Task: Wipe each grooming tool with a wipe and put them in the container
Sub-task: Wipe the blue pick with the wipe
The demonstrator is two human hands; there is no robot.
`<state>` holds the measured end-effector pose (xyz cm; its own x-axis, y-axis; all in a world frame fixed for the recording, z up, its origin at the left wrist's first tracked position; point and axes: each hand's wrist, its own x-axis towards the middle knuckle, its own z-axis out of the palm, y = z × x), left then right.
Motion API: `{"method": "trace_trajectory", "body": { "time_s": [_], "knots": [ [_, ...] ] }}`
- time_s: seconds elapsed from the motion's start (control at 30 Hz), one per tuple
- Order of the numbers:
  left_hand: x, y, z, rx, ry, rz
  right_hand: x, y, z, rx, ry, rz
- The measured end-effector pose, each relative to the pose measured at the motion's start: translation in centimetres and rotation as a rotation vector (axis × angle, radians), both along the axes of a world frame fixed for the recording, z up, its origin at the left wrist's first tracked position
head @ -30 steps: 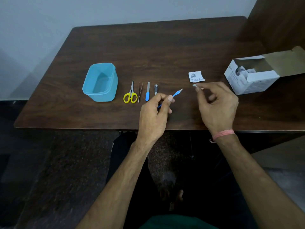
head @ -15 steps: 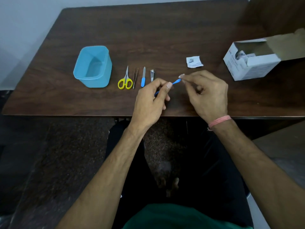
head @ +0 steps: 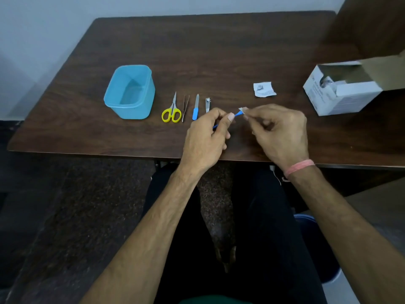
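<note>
At frame centre, the left hand (head: 206,139) is pinching a thin blue tool (head: 237,114) while the right hand (head: 280,130) is pinching a small wipe (head: 242,110) around its tip, risking it slipping free.

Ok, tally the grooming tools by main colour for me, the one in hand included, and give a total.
Blue: 2, the nail file and the blue stick tool held in the left hand
Yellow: 1, the scissors
Bare metal: 2, the tweezers and the nail clipper
Total: 5
</note>
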<state>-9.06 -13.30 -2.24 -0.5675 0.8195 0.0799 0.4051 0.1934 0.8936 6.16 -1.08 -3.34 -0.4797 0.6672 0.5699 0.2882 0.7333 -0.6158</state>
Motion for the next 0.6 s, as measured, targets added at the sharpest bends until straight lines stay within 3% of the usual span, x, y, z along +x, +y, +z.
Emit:
{"method": "trace_trajectory", "body": {
  "time_s": [0.27,0.47,0.6],
  "knots": [
    [-0.13,0.27,-0.27,0.012,0.021,0.013,-0.16,0.35,-0.4,0.055,-0.008,-0.049],
    [0.37,0.28,-0.5,0.043,0.026,0.054,0.17,0.71,-0.69,-0.034,0.062,-0.194],
    [0.43,0.18,-0.5,0.041,0.03,0.056,0.07,0.43,-0.45,-0.023,0.054,-0.035]
  ]
}}
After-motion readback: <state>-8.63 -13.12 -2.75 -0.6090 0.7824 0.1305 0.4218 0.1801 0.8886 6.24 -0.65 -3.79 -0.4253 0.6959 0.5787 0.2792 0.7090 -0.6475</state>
